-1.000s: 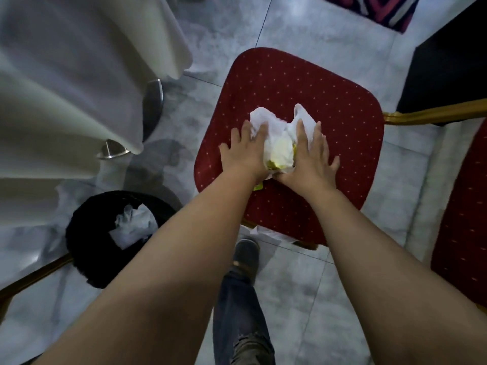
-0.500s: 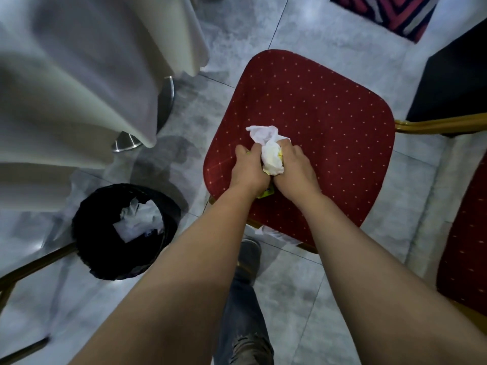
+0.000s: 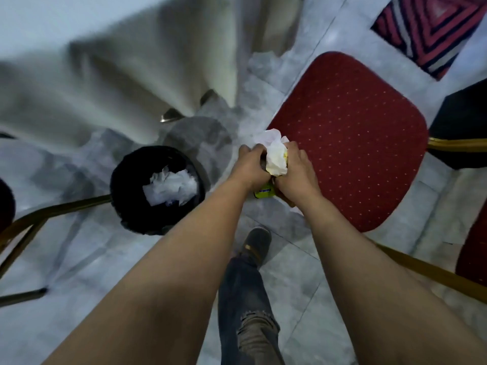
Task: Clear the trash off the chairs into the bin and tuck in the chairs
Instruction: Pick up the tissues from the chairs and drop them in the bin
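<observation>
A bundle of crumpled white paper trash [image 3: 275, 155] with a yellow wrapper [image 3: 264, 193] under it is clasped between both hands. My left hand [image 3: 251, 165] grips its left side and my right hand [image 3: 296, 172] grips its right side. The bundle hangs over the left edge of the red dotted chair seat [image 3: 353, 138], lifted off it. A black round bin [image 3: 158, 189] stands on the floor to the left, with crumpled white paper inside.
A table with a long cream cloth [image 3: 105, 83] hangs at the upper left. Gold chair frames [image 3: 39, 219] stand at the far left, and another gold frame [image 3: 427, 275] at the right. Another red seat [image 3: 474, 254] is at the right edge. My leg and shoe [image 3: 257, 243] are below.
Both hands closed round the trash, gathered it into a bundle, lifted it off the seat and carried it left toward the bin. The view swung left.
</observation>
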`<move>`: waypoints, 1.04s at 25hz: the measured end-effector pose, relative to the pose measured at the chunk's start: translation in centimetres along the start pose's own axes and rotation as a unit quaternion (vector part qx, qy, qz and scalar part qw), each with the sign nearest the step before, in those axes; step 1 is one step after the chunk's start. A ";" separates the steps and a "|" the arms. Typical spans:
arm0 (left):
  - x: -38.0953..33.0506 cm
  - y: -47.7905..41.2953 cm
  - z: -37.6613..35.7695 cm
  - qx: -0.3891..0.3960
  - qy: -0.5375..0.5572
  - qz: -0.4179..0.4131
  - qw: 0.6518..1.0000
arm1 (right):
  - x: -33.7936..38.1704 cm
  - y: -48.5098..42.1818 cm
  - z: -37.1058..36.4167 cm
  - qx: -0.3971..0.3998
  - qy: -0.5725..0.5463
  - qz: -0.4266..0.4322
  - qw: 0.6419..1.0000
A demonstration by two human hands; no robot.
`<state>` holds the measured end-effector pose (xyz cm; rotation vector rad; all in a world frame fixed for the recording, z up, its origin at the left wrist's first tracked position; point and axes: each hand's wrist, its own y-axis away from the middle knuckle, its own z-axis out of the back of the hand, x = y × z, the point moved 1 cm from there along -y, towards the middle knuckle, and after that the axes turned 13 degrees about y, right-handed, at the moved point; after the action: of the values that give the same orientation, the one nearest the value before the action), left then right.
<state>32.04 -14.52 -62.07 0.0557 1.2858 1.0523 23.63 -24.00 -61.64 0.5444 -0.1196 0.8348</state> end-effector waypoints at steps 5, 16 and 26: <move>7.4 5.9 9.2 -0.004 0.055 0.074 0.996 | 10.0 3.7 -6.1 0.027 0.008 0.042 0.999; 24.0 8.1 18.3 -0.077 0.255 0.201 0.943 | 21.0 4.1 -21.1 0.134 -0.023 0.027 0.990; 27.7 6.6 18.3 -0.025 0.048 0.198 0.979 | 20.6 3.2 -23.7 0.220 -0.053 0.010 0.974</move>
<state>40.07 16.62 -72.69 0.2337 1.3656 1.4426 32.58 3.46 -74.27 1.0075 -0.0350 0.8548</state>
